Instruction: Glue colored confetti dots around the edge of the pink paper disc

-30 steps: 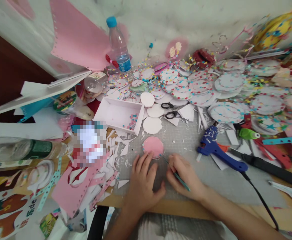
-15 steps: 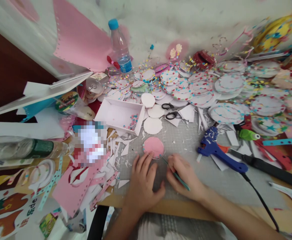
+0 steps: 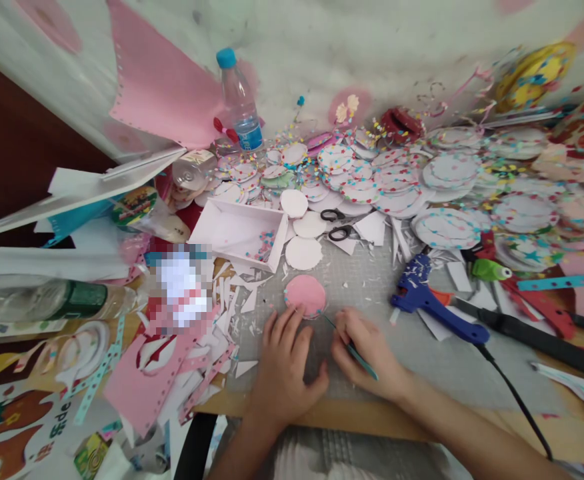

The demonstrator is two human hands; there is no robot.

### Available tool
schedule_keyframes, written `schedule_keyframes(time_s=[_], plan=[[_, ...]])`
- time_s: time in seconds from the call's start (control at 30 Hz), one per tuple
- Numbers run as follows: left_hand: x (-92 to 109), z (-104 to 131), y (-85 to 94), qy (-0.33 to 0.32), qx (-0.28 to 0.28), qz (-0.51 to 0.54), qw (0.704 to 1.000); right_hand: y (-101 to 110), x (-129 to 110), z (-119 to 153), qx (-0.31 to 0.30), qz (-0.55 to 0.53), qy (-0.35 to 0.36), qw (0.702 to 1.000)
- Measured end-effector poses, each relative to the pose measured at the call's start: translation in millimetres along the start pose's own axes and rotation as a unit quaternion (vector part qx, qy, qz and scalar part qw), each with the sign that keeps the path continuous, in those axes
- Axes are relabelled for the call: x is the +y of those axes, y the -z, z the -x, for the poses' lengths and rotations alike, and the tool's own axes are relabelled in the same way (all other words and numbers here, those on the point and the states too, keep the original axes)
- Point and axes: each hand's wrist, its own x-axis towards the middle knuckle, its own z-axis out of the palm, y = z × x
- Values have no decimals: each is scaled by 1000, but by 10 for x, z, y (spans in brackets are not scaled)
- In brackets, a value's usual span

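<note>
Pink disc (image 3: 306, 293) lies on the grey mat (image 3: 367, 280), its 7 o'clock edge partly hidden under the fingertips of the left hand (image 3: 289, 363), which is open, fingers slightly spread, gripping nothing. At the disc's 5 o'clock, the right hand (image 3: 362, 347) pinches a thin teal tool (image 3: 363, 362) closed between thumb and fingers; whether its fine tip touches the disc is hard to tell. Toward 11 o'clock sits a white box (image 3: 239, 230); toward 9, pixelation obscures a bright object (image 3: 182, 287). The blue glue gun's (image 3: 435, 310) cord runs out of view at 4 o'clock.
</note>
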Motion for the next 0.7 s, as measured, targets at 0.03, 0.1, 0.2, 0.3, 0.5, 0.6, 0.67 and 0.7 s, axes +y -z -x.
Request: schedule_keyframes(time_s=[0.03,0.1,0.2,0.3,0.5,0.6,0.67,0.7], plan=[[1,-1,0,0,0,0,1000,-1,0,0,1,0,-3,1000],[2,-4,3,0,1,2,1000,-8,2,6,6,1,-10,1000],[4,5,12,-5,6,6,1000,-16,-2,34,27,-2,-4,1000],[7,44,40,-15,29,4,999,6,-25,75,74,-12,29,997],[-86,28,263,-51,133,-4,990,244,-142,95,160,-40,0,986],[-252,-180,432,-21,192,-43,980,439,-239,2,188,-44,-23,981],[-399,-378,516,19,224,-81,971,564,-311,-130,193,-32,-24,980],[-474,-476,542,29,222,-96,970,618,-343,-218,189,-22,-19,982]])
